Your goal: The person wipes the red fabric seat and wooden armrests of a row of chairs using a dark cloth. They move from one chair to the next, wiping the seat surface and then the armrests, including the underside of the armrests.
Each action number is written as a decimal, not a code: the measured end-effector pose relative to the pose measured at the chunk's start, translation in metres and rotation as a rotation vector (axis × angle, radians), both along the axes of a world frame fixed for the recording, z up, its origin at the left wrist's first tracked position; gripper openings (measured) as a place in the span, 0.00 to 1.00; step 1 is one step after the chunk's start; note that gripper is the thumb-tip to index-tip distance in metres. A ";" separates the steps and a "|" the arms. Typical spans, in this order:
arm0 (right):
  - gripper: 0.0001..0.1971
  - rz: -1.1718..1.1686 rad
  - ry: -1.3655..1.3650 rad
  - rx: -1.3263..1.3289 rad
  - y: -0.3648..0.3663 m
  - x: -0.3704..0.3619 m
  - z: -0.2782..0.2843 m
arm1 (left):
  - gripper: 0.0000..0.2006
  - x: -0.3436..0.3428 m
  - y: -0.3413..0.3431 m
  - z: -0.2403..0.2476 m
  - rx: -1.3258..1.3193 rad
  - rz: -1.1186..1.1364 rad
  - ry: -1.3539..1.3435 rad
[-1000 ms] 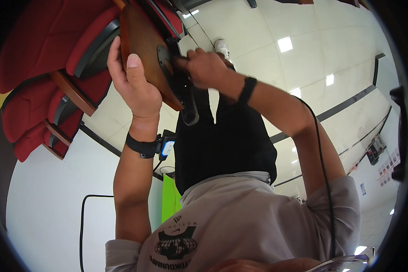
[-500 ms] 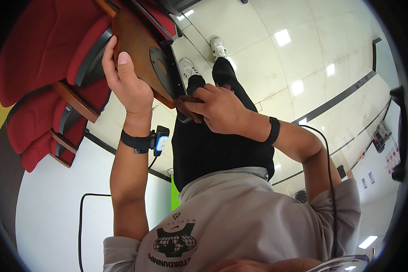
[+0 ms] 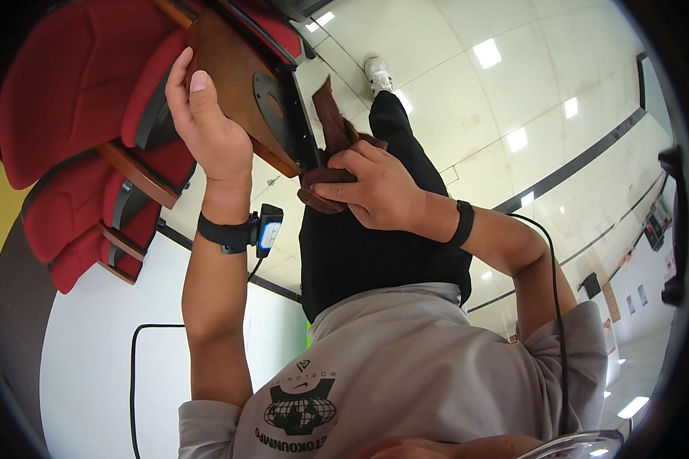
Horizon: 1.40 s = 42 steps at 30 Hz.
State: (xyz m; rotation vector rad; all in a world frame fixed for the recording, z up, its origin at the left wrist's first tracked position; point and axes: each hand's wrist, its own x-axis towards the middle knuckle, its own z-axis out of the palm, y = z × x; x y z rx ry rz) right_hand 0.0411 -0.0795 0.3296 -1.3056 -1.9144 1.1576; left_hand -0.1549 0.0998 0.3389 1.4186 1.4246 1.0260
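The left hand (image 3: 214,138) is spread beside the wooden tablet board (image 3: 226,65); the right hand (image 3: 383,187) pinches a brown cloth (image 3: 328,115) at the near end of the board's black metal bracket (image 3: 307,130).

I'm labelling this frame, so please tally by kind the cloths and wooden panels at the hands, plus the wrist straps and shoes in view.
Crumpled brown cloth, in the right hand: 1
Flat brown wooden panel, by the left hand: 1
Black wrist straps, one per wrist: 2
White shoe: 1
Total: 5
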 end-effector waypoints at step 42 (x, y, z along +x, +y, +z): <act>0.31 -0.266 0.248 0.133 0.039 -0.019 -0.084 | 0.26 0.044 0.056 0.045 -0.327 0.112 -0.167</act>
